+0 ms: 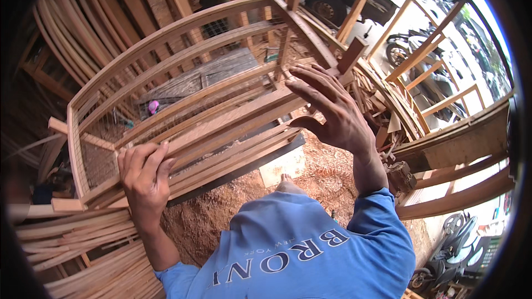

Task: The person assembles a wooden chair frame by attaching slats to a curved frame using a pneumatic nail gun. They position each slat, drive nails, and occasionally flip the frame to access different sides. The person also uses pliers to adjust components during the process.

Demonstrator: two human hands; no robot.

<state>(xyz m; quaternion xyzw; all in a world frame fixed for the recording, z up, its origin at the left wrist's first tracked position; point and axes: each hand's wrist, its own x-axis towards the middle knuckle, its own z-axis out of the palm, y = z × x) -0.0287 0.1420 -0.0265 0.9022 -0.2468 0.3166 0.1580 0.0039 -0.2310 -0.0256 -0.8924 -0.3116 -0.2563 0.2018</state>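
Strip stack [88, 249]: long pale strips piled beside the wooden frame's near left corner.
Shavings [327, 171]: spread over the ground along the frame's near edge.
Left hand [143, 180]: on the near rail [227, 119] toward its left end, fingers partly bent; whether it grips, I cannot tell.
Right hand [332, 108]: open, fingers spread above the near rail's right end; contact unclear.
Wooden frame [305, 34]: in front of the person, slanting, its far rail curved.
Within its outline: inner slats, and beyond them a small pink object [153, 107].
Far right: parked motorbike [413, 50].
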